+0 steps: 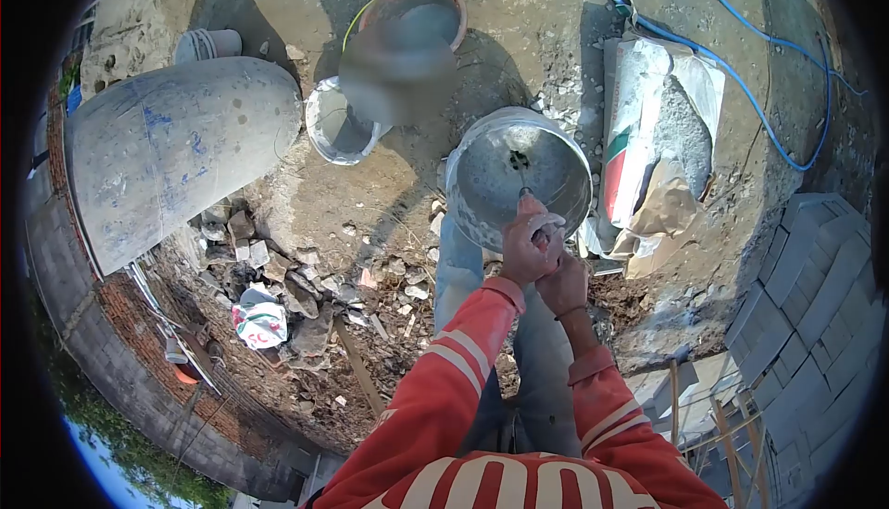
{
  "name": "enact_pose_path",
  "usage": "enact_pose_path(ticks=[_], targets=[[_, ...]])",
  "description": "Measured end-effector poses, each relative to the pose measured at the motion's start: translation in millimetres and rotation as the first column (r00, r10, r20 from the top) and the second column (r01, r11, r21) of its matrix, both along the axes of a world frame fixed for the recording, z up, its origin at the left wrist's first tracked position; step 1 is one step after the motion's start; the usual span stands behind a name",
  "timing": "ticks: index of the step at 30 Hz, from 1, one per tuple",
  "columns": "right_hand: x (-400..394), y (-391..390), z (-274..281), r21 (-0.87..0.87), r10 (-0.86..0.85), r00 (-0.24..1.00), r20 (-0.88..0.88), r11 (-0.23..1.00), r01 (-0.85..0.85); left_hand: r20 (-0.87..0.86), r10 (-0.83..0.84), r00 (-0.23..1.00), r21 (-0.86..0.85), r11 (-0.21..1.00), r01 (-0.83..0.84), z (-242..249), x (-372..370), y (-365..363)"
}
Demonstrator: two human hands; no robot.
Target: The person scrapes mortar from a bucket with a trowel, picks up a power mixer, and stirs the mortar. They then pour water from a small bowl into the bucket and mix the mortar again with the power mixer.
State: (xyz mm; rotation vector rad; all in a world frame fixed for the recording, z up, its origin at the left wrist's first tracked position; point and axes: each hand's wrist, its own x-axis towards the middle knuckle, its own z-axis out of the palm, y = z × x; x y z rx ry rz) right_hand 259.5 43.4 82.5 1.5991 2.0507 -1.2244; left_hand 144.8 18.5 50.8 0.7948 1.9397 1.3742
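Observation:
Both my hands are together over the near rim of a grey-smeared bucket [472, 185]. My left hand [531, 245], dusted with grey, has its fingers wrapped round the upper end of a thin rod or handle [523, 178] that reaches down into the bucket. Close against it on the right, my right hand [563, 285] is closed; what its fingers hold is hidden. At the rod's lower end a small dark piece [519, 160] shows against the bucket's grey inside.
An opened bag of grey powder [683, 129] lies right of the bucket, near a blue hose [741, 83]. A smaller bucket [319, 129], a larger tub [454, 9] and a big grey cylinder [185, 148] stand left. Rubble [301, 296] and stacked grey blocks [806, 314] flank me.

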Motion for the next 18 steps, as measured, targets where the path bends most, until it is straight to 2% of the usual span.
enact_pose_path(ticks=[2,4,6,11,13,16,18], targets=[[4,-1,-7,0.004,-0.013,1.0,-0.004,1.0,0.013,0.016,0.064,0.998,0.038,0.997,-0.065,-1,6,9],[13,-3,-15,-0.002,-0.027,1.0,-0.004,1.0,0.027,0.141,0.07,0.987,-0.08,0.995,-0.059,3,10,17],[17,-2,-24,0.057,0.035,0.999,-0.029,0.998,-0.033,0.133,0.058,0.989,-0.103,0.994,-0.044,1,9,22],[7,-6,-22,0.035,0.034,0.998,-0.046,0.999,-0.032,0.055,0.036,0.998,-0.132,0.991,-0.028,-2,1,19],[-6,-4,-14,0.054,0.014,0.997,-0.079,0.998,-0.01,0.072,0.12,0.99,-0.101,0.988,-0.112,4,-6,17],[-25,-1,-6,0.04,-0.035,0.999,0.013,0.999,0.034,0.145,0.158,0.977,-0.109,0.984,-0.143,-3,-17,8],[-38,2,-4,-0.003,0.007,0.998,0.064,1.0,-0.006,0.11,0.198,0.974,-0.087,0.978,-0.189,-12,-24,2]])
